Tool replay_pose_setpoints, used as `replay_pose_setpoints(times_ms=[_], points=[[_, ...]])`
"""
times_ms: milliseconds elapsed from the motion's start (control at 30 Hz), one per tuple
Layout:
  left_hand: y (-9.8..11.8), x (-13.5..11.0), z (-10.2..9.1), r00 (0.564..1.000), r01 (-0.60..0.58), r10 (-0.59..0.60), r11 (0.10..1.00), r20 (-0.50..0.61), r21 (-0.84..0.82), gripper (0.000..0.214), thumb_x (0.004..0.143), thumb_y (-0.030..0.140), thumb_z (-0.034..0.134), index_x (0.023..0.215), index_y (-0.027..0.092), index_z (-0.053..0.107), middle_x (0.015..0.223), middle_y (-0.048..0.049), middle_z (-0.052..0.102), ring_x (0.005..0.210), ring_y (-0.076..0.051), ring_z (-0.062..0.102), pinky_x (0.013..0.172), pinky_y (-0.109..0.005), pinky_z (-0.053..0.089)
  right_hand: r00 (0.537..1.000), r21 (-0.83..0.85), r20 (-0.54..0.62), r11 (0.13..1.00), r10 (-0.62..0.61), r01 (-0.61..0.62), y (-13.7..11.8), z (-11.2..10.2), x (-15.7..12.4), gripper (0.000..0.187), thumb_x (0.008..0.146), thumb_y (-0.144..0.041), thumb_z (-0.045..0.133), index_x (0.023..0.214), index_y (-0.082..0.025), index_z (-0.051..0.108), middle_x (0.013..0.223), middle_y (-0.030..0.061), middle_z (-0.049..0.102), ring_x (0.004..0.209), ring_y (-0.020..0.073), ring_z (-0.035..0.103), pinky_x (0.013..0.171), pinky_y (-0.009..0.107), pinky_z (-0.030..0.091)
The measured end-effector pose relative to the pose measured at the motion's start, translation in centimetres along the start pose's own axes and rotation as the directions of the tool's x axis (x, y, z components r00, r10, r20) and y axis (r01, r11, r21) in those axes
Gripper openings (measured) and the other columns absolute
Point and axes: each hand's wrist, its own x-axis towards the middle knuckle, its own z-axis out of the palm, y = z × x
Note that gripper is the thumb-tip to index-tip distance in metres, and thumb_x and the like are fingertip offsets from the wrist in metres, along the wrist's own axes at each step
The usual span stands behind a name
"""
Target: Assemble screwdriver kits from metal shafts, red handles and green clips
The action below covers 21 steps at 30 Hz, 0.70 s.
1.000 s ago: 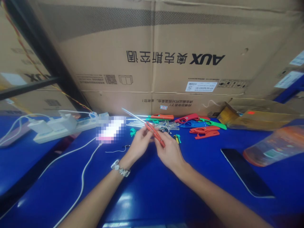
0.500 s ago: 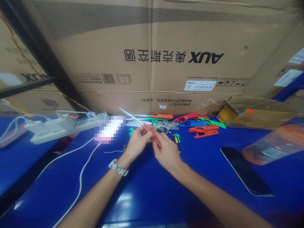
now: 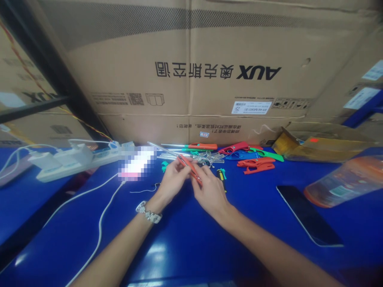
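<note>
Above the blue table [image 3: 179,247], both my grips are clamped on a red-orange stick lighter [image 3: 184,161]: my right hand [image 3: 212,189] wraps the handle's rear, my left hand [image 3: 172,175] pinches its front, near the metal barrel [image 3: 164,149]. It looks light, stiff and slightly slick, probably best held by the handle. Beyond lie metal tubes [image 3: 167,156] and red handle shells [image 3: 263,161], before an AUX cardboard box [image 3: 119,59].
</note>
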Motion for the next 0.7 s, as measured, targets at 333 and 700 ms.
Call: replay_pose_setpoints(times_ms=[333,700], points=[[0.0,0.8,-1.1,0.981,-0.039,0.075,0.979,0.176,-0.199,0.038,0.085,0.049,0.067,0.103,0.016,0.071,0.109,-0.0122,0.073,0.107,-0.025,0.066,0.087,-0.033,0.051,0.998,0.305,-0.065,0.952,-0.021,0.04,0.4,-0.1,0.2,0.033,0.097,-0.028,0.044,0.125,-0.023,0.062,0.106,0.0077,0.069,0.094,0.0235,0.068,0.085,0.032,0.051],[-0.5,-0.1,0.6,0.991,-0.036,0.082,0.929,0.11,-0.368,0.029,0.086,0.046,0.068,0.088,0.018,0.06,0.083,-0.0017,0.066,0.081,-0.015,0.066,0.059,-0.021,0.05,0.999,0.43,0.05,0.902,0.016,-0.036,-0.9,0.1,-0.3,0.041,0.1,-0.032,0.037,0.136,-0.018,0.05,0.094,0.0078,0.073,0.07,0.0197,0.067,0.064,0.027,0.049]])
